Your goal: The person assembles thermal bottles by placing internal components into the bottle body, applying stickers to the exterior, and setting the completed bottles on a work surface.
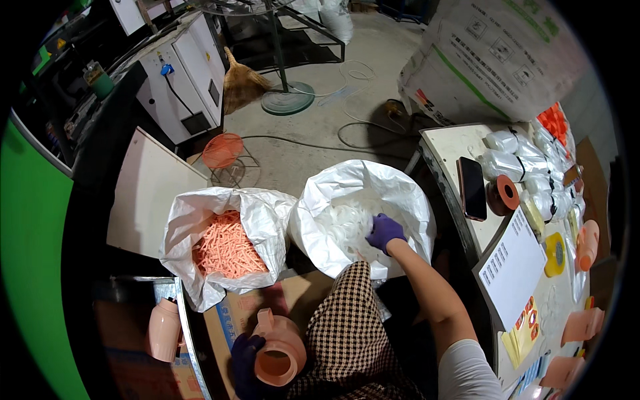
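My left hand (245, 363), in a dark purple glove, grips the side of a peach plastic jug (285, 331). The jug lies tilted with its round opening towards me and a handle-like stub at its far side. My right hand (385, 233), in a purple glove, reaches into a white woven sack (415, 200). Its fingers curl in against the translucent white plastic pieces (343, 223) there; what they pinch is hidden. Left of that sack stands another white sack (267, 213), holding many peach plastic strips (229, 250).
A peach bottle-shaped piece (165, 328) stands in a box at the left. The right-hand table (443, 143) carries a phone (472, 189), a paper sheet (512, 270), yellow tape (554, 254) and wrapped clear bundles (510, 163). Ahead are a red stool (223, 151), cables and a broom (241, 83).
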Demonstrator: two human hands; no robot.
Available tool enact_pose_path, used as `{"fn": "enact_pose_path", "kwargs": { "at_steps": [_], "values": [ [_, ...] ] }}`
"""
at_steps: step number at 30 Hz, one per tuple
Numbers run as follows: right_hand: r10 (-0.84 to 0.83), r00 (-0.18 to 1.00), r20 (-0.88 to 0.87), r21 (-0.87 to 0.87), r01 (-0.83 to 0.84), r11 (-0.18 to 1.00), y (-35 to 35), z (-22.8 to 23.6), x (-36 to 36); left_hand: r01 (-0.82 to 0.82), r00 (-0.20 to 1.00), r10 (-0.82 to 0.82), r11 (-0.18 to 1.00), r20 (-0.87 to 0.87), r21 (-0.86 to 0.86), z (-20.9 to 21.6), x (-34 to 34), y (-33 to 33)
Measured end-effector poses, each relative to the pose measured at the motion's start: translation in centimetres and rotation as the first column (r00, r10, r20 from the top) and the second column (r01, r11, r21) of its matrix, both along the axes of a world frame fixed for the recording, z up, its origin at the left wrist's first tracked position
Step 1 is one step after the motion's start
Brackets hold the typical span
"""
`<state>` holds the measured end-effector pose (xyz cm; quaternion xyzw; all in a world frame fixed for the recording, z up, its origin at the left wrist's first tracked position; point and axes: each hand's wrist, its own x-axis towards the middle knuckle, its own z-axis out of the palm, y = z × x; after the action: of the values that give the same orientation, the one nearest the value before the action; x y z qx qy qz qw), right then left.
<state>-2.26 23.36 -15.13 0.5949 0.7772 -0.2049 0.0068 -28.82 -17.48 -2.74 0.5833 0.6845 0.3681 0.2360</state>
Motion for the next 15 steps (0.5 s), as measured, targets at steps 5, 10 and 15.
{"fn": "enact_pose_path", "kwargs": {
  "at_steps": [5,10,15],
  "values": [
    [0.296,0.949,0.113,-0.415,-0.226,0.881,-1.4,-6.3,0.9,0.034,0.998,-0.035,0.999,0.05,0.035,0.0,0.8,2.3],
    [0.222,0.953,0.208,-0.304,-0.153,0.94,-2.5,-5.6,-1.0,0.138,0.966,-0.102,0.98,-0.237,0.144,-0.2,0.3,1.5],
    [0.198,0.9,0.388,0.467,-0.378,0.8,0.4,-1.7,-0.8,0.024,0.996,-0.007,0.981,-0.09,0.193,1.4,1.2,1.7]
  ]
}}
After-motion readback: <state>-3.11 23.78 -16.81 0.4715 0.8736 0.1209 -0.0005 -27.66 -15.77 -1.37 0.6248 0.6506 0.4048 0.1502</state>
